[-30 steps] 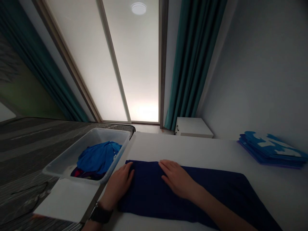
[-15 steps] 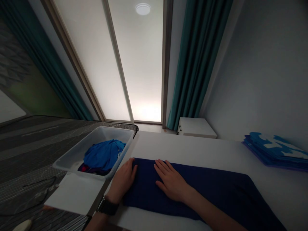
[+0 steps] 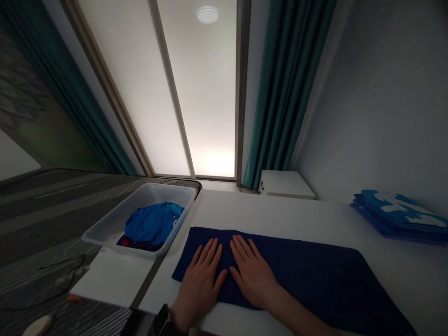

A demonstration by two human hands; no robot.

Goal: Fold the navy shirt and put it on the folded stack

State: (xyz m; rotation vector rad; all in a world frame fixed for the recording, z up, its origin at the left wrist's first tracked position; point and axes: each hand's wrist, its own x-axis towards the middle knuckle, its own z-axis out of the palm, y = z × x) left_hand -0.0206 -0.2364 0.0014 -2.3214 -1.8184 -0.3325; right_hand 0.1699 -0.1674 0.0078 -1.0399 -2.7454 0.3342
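A dark navy piece of cloth (image 3: 308, 268), folded into a long strip, lies across the white table (image 3: 245, 207). My left hand (image 3: 203, 275) rests flat on its left part with the fingers stretched out. Close beside it, my right hand (image 3: 250, 268) also lies flat on the cloth, fingers extended. Neither hand grips anything. The cloth's right end widens toward the near edge of the view, and what garment it is cannot be told.
Left of the table stands a translucent plastic bin (image 3: 100, 235) holding crumpled blue clothing (image 3: 152, 224). A stack of folded blue and white cloths (image 3: 399, 214) lies at the table's right. A white cabinet (image 3: 285, 184) stands beyond the far edge, near a teal curtain (image 3: 283, 102).
My left hand has moved right from the cloth's left edge and now lies flat on top. The right hand has barely shifted. The cloth's left end looks slightly rearranged.
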